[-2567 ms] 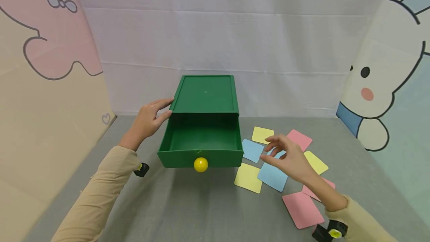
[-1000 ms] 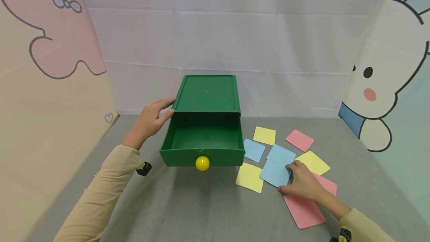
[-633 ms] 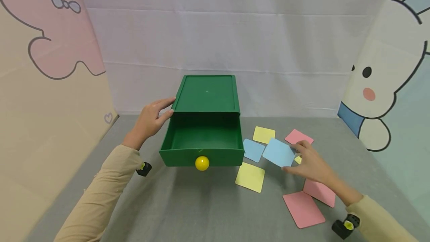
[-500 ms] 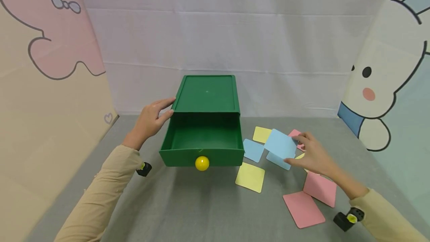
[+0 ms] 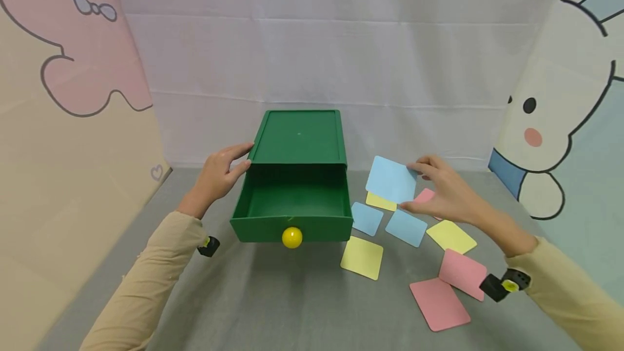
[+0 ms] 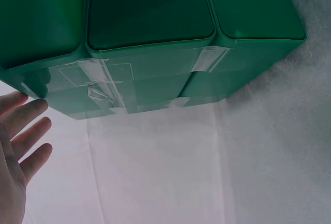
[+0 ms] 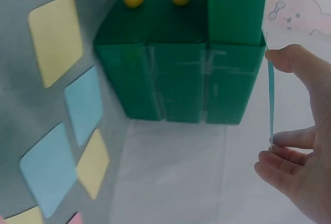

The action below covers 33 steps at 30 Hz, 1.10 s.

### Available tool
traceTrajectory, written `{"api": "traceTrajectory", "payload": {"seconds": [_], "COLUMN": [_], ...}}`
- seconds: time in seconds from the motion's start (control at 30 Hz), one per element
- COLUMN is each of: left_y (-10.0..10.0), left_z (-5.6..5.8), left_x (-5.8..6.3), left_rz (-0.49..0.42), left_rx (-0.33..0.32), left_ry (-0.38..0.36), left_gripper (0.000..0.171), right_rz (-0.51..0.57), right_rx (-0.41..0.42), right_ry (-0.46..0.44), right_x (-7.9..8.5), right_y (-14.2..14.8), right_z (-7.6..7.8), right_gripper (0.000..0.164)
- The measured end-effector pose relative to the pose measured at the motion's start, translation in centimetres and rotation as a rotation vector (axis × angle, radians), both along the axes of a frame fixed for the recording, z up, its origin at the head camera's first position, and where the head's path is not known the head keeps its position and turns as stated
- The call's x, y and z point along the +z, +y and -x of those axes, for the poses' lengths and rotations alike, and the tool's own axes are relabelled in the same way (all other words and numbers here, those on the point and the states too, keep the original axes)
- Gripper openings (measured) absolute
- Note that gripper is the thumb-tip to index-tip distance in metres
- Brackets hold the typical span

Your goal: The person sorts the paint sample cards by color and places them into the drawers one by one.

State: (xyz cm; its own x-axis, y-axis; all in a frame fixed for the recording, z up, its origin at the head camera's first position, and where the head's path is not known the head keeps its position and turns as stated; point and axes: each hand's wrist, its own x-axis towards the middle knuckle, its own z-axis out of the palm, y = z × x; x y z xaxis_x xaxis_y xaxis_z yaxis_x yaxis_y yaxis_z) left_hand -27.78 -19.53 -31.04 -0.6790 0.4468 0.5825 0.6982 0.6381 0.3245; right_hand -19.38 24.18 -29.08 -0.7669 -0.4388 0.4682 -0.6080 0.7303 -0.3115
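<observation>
A green drawer unit (image 5: 299, 137) stands at the middle, its top drawer (image 5: 297, 199) pulled out, with a yellow ball knob (image 5: 292, 238) on the front. My left hand (image 5: 216, 177) touches the unit's upper left edge with extended fingers; the left wrist view shows them against its side. To the right of the unit, my right hand (image 5: 446, 191) pinches a blue square card (image 5: 390, 180) by its edges between thumb and fingers, raised above the table. The right wrist view shows this card (image 7: 271, 100) edge-on, beside the top of the unit.
Several cards lie on the grey table right of the unit: blue cards (image 5: 407, 228), yellow cards (image 5: 362, 258) and pink cards (image 5: 440, 304). Some pink ones overlap. A white cloth wall (image 5: 317, 58) stands behind, with printed cartoon panels at both sides.
My right hand has picked up the blue card from the table and lifted it up and to the left, uncovering another blue card. My left hand stays at the unit's edge.
</observation>
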Motion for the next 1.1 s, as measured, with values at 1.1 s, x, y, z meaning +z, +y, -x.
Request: {"api": "traceTrajectory", "payload": {"seconds": [1.1], "left_y": [0.1], "left_z": [-0.4], "left_x": [0.2], "left_rz": [0.011], "left_rx": [0.011], "left_ry": [-0.021], "left_gripper": [0.042], "right_rz": [-0.195], "right_rx": [0.22], "right_ry": [-0.167], "right_x": [4.1], "right_y": [-14.1], "right_z": [1.2], "right_gripper": [0.074]}}
